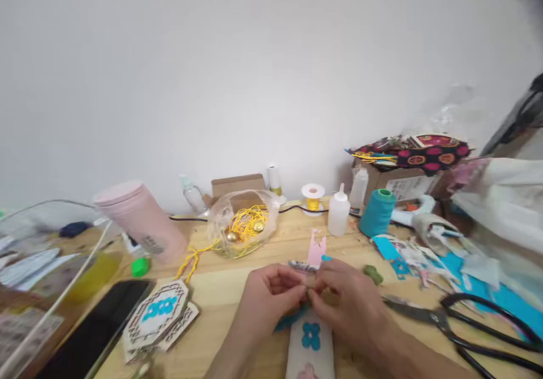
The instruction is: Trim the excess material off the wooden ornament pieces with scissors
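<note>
At the front middle of the table, my left hand (269, 297) and my right hand (350, 305) meet with thumbs and fingertips pinched together. What lies between the fingertips is too small and hidden to name. Right below them is a pale fabric strip (299, 352) bearing a blue flower (311, 336) and a pink flower, the latter cut off by the lower edge. A bit of blue material (289, 320) shows under my left hand. Just beyond the fingers lies a pink cut-out scrap (317, 248).
Black-handled scissors (441, 319) and blue scraps (504, 305) lie right. Behind stand a teal thread cone (377, 213), a squeeze bottle (339, 215) and a yellow thread spool (313, 202). Left are a phone (99, 325), an octagonal ornament (156, 315), a pink tumbler (142, 220) and a plastic bag (220, 212).
</note>
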Demonstrator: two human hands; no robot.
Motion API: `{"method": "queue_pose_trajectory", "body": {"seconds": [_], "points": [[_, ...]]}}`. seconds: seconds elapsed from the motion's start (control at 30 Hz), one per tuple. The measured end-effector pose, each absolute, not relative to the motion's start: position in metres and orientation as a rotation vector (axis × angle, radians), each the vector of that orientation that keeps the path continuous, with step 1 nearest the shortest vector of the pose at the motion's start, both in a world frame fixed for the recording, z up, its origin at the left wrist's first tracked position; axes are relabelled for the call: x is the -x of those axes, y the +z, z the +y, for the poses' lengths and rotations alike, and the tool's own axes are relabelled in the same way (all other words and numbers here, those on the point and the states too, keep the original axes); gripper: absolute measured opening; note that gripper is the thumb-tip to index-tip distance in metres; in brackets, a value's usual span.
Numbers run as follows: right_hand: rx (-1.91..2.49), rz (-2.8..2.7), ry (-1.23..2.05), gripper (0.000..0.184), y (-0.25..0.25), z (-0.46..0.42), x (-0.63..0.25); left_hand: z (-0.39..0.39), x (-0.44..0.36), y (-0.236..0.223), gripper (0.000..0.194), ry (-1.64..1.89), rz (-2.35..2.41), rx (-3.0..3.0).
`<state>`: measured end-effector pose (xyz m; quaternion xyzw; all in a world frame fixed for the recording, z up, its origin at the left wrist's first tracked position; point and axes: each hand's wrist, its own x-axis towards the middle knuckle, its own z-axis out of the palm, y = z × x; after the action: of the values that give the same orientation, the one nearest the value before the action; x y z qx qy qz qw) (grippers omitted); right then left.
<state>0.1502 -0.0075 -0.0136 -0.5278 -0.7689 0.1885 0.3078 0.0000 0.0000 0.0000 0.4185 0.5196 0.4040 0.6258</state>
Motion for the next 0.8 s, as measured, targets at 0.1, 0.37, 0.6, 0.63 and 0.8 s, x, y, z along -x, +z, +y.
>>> {"method": "queue_pose_trajectory", "body": {"seconds": [0.1, 0.37, 0.6, 0.63, 0.8], "points": [[1.448, -1.995, 0.449, 0.012, -0.0107, -0.0064, -0.1500, 0.0002, -0.0036, -0.0017, 0.013, 0.991, 1.197, -1.017], [1.366, -1.940, 0.576, 0.010, -0.0082, -0.0058, -0.1510, -0.0030, -0.0070, 0.0019, 0.010, 0.985, 1.260, -1.160], [1.272, -1.880, 0.792, 0.011, -0.0074, -0.0028, -0.1524, -0.0012, -0.0031, 0.0000, 0.007, 0.932, 1.244, -1.158], [1.272, -1.877, 0.796, 0.011, -0.0073, -0.0024, -0.1523, -0.0015, -0.0021, -0.0008, 0.007, 0.928, 1.237, -1.179], [1.280, -1.889, 0.792, 0.010, -0.0082, -0.0022, -0.1528, -0.0026, 0.0023, -0.0041, 0.005, 0.903, 1.183, -1.309]]}}
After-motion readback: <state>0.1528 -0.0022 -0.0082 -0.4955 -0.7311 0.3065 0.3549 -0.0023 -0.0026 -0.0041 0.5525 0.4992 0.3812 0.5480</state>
